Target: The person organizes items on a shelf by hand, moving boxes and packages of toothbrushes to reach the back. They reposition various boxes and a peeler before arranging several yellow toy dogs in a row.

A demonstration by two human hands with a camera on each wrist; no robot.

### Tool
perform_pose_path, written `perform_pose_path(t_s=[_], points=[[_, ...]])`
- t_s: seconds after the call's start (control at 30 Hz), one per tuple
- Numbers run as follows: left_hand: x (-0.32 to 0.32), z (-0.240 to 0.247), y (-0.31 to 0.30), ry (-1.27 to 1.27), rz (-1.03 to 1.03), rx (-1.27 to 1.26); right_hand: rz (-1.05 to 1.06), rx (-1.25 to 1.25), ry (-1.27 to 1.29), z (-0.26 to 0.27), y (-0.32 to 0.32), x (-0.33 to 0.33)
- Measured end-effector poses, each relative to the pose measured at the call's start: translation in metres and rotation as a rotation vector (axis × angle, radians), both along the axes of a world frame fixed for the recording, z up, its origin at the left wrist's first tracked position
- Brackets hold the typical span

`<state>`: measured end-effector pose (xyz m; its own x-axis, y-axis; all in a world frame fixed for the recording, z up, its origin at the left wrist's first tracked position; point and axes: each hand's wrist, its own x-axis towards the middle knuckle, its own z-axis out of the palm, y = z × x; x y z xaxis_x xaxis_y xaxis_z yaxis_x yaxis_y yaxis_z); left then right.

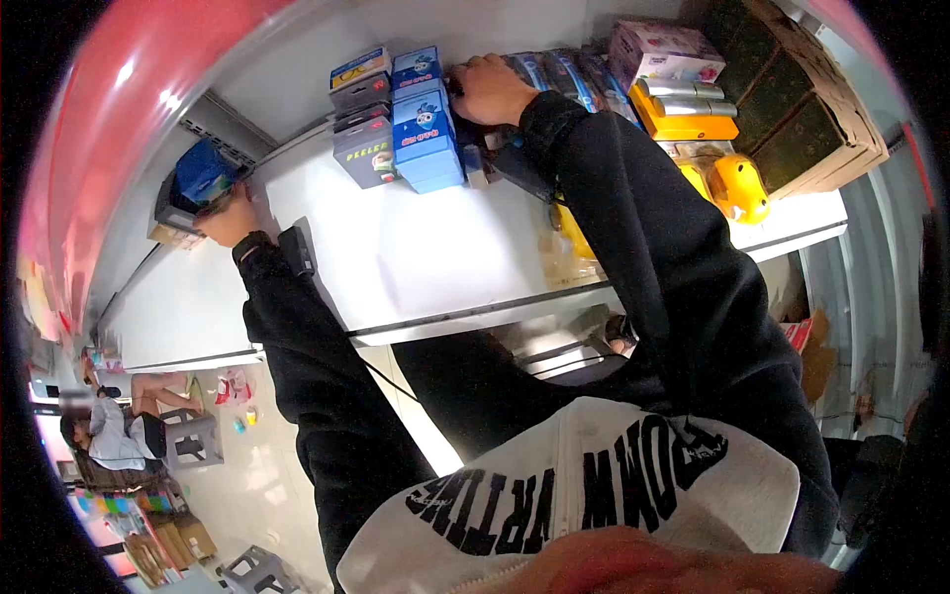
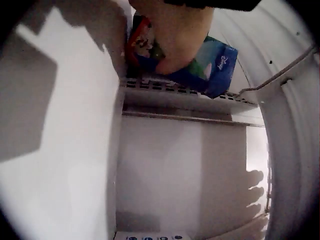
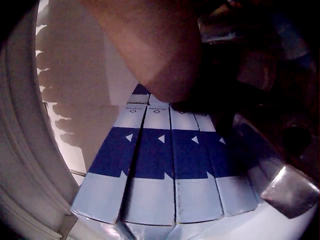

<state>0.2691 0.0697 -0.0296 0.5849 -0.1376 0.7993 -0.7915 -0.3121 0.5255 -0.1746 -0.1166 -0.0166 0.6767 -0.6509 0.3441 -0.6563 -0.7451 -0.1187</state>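
Observation:
At the far left of the shelf, my left hand (image 1: 230, 216) grips a blue box (image 1: 206, 170). In the left wrist view this blue box lies tilted, with a Disney logo on its end, and my fingers lie across its printed face. My right hand (image 1: 493, 89) reaches to the back of the shelf, right beside a stack of blue boxes (image 1: 426, 139). Seen from the right wrist, it is behind a row of upright blue-and-white boxes (image 3: 150, 155). Its fingertips are hidden, and I cannot tell what they hold.
Peeler boxes (image 1: 364, 153) stand left of the blue stack. Right of my right hand are plastic-packed items (image 1: 564, 79), a pink box (image 1: 668, 51), a yellow duck-like toy (image 1: 740, 188) and a large carton (image 1: 821, 109). A small black object (image 1: 297, 250) lies by my left wrist. A person sits lower left.

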Motion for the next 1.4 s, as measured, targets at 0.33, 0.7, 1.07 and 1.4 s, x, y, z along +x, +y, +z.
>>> perform_pose_path(t_s=[0.33,0.7,1.07,1.4], points=[[-0.077,0.001,-0.039,-0.207,-0.174,0.148,-0.019,-0.009,0.014,0.002,0.0,0.001],[-0.095,-0.012,-0.057,-0.103,-0.493,0.309,0.05,-0.005,0.064,0.021,0.012,-0.004],[-0.119,-0.017,-0.062,-0.147,-0.481,0.373,-0.01,0.056,0.091,0.007,-0.002,0.003],[-0.147,0.0,-0.048,-0.094,-0.528,0.26,-0.049,0.052,0.058,0.007,0.0,0.003]])
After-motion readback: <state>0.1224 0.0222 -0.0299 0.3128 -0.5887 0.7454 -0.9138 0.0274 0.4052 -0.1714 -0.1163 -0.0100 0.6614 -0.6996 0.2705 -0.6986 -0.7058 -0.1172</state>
